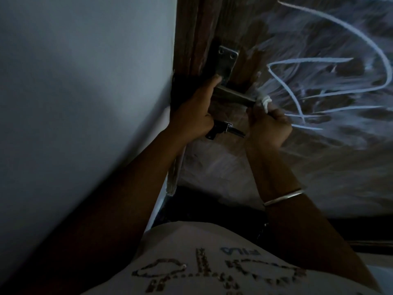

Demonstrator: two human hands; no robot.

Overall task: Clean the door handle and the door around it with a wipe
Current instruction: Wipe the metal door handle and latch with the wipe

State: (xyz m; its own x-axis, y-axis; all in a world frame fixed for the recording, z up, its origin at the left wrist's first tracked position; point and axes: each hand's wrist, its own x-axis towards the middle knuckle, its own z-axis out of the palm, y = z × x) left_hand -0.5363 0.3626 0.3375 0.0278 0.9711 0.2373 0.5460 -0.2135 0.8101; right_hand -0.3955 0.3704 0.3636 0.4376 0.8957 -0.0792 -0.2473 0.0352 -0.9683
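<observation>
A metal lever door handle (231, 95) on a metal backplate (227, 60) sits on a dark wooden door (234, 24). My left hand (194, 111) grips the inner end of the lever, with the thumb pressed on the backplate. My right hand (269, 123) pinches a white wipe (264, 101) round the outer tip of the lever. The light is dim.
A pale wall (85, 92) fills the left. White scribbles and smears (319, 81) cover the door to the right. A small metal latch (221, 128) sits below the handle. A metal bangle (284, 195) circles my right forearm.
</observation>
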